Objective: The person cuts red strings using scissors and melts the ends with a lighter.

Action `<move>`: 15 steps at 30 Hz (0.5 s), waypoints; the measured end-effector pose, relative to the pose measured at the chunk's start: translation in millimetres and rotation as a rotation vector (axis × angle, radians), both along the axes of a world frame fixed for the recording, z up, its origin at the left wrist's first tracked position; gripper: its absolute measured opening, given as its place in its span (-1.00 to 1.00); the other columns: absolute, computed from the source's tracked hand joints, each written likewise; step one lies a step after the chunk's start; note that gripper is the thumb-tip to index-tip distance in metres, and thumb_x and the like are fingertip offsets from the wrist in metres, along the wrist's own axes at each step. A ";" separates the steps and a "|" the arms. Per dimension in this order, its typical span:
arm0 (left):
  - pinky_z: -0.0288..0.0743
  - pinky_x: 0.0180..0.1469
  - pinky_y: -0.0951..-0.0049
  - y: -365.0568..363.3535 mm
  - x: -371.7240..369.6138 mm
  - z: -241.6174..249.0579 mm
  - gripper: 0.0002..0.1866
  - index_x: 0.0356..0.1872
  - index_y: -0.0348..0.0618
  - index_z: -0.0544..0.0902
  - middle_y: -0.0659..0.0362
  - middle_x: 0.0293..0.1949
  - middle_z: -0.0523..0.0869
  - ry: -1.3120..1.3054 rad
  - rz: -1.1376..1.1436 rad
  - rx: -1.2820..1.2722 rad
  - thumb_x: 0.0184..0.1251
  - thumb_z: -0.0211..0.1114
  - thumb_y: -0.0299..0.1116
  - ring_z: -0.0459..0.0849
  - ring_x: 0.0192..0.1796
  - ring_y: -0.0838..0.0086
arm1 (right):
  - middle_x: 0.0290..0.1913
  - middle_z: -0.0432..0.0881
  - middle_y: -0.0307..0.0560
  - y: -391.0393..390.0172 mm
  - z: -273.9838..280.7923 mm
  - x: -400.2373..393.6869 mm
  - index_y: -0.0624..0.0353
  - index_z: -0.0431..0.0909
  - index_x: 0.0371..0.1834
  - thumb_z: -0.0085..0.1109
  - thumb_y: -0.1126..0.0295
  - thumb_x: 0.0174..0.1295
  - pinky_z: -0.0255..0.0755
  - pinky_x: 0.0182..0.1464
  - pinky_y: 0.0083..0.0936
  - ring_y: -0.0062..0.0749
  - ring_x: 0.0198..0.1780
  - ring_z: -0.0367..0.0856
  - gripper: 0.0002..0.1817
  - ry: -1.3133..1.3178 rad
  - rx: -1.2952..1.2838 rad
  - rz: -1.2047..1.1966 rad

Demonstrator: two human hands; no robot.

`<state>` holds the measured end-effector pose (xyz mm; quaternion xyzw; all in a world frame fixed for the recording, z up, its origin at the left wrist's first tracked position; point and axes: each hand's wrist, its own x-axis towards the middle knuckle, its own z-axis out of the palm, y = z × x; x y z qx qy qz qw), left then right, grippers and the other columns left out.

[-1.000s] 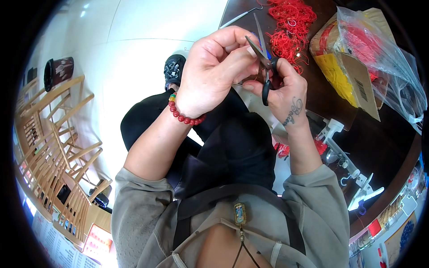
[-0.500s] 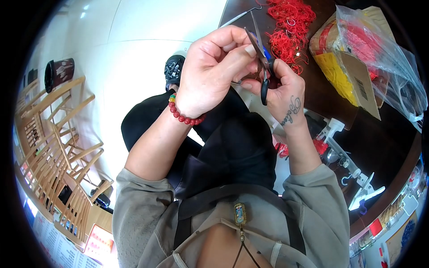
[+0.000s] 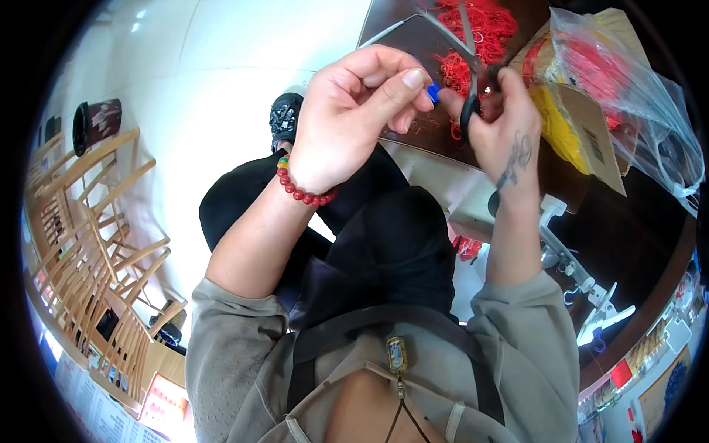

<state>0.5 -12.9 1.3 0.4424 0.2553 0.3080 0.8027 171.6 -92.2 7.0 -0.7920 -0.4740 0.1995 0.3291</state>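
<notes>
My left hand is raised over my lap, its thumb and fingertips pinched together on something too small to make out. A small blue object shows right beside those fingertips. My right hand is to the right, with fingers through the black handles of the scissors. The scissor blades point up and stand apart, over a heap of red cords. A thin metal hooked tool lies at the near left edge of the dark table.
Right of the cords are an open cardboard box and a clear plastic bag. A white clamp-like stand is by the table at lower right. Wooden chairs stand at the left. My knees are below my hands.
My right hand has moved right and up with the scissors, away from my left hand. The blades now stand clear of my left fingertips. My left hand has barely moved.
</notes>
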 end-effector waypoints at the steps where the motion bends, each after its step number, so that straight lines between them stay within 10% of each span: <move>1: 0.42 -0.30 0.72 -0.9 1.9 -0.4 -0.85 -0.13 -0.29 0.59 0.18 -0.33 0.69 0.031 0.021 0.009 0.45 0.13 -0.43 0.54 -0.39 0.68 | -0.45 0.58 0.00 4.2 -2.8 12.3 0.32 0.50 -0.24 0.52 0.24 -0.08 0.47 -0.31 -0.40 -0.24 -0.43 0.58 -0.52 -0.174 -0.006 0.038; 5: 0.44 -0.28 0.70 2.4 1.8 -0.5 -0.83 -0.12 -0.30 0.60 0.13 -0.29 0.72 0.095 0.085 0.009 0.45 0.14 -0.41 0.54 -0.41 0.67 | -0.28 0.60 0.17 30.0 -17.8 40.1 0.33 0.48 -0.22 0.41 0.24 0.03 0.48 -0.12 -0.19 0.08 -0.18 0.61 -0.58 -0.390 -0.001 0.138; 6: 0.44 -0.27 0.70 4.0 0.3 -1.1 -0.82 -0.12 -0.30 0.61 0.12 -0.29 0.72 0.100 0.101 0.010 0.45 0.13 -0.40 0.55 -0.42 0.67 | -0.59 0.57 0.05 38.4 -27.7 44.4 0.26 0.58 -0.20 0.35 0.23 0.10 0.48 -0.31 -0.26 -0.08 -0.51 0.60 -0.66 -0.485 0.132 0.158; 10: 0.48 -0.27 0.68 11.8 -6.3 -0.1 -0.82 -0.13 -0.31 0.62 0.13 -0.30 0.74 0.099 0.138 -0.007 0.45 0.16 -0.40 0.59 -0.40 0.67 | -0.54 0.58 0.17 58.0 -42.2 48.2 0.22 0.56 -0.56 0.14 0.31 0.24 0.51 -0.30 -0.11 0.15 -0.40 0.61 -0.74 -0.562 0.007 0.110; 15: 0.49 -0.28 0.68 16.1 -9.8 2.1 -0.82 -0.14 -0.34 0.62 0.14 -0.30 0.75 0.126 0.159 -0.023 0.44 0.17 -0.41 0.61 -0.40 0.68 | -0.49 0.61 0.05 61.1 -52.3 58.2 0.16 0.57 -0.51 0.24 0.31 0.16 0.52 -0.31 -0.19 0.02 -0.39 0.62 -0.82 -0.556 0.268 0.171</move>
